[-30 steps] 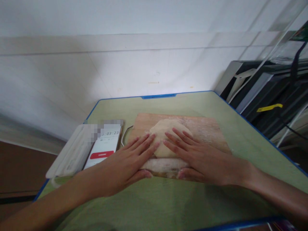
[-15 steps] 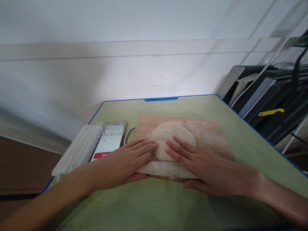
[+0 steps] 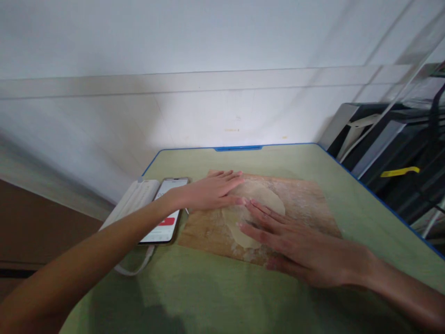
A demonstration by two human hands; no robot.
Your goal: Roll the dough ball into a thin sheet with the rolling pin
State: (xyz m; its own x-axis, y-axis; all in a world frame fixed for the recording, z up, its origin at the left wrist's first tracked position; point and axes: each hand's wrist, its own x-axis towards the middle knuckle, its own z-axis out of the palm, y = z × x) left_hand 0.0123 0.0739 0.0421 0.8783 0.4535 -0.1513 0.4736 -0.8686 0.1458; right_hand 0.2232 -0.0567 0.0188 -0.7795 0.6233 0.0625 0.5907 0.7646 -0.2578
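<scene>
A flat round of pale dough [image 3: 267, 197] lies on a floured wooden board [image 3: 309, 204]. My left hand [image 3: 212, 190] reaches over the board's left side, fingers stretched out and its tips at the dough's far left edge. On the near right part of the dough, my right hand [image 3: 295, 241] lies with its fingers extended and slightly apart. Its thumb is near the board's front edge. The two hands almost meet over the middle of the dough. Part of the dough is covered by the hands, and the area between them is blurred.
A phone [image 3: 163, 232] showing a timer screen lies left of the board, under my left forearm. Beside it is a white flat object [image 3: 130, 202], with a white cable [image 3: 134, 271] nearby. The green table [image 3: 194, 297] has a blue edge. Dark panels [image 3: 392, 144] lean at the right.
My left hand has moved away from me and up to the dough's far left edge. The whitish floured bar that lay along the dough's near edge no longer shows. My right hand stays nearly in place.
</scene>
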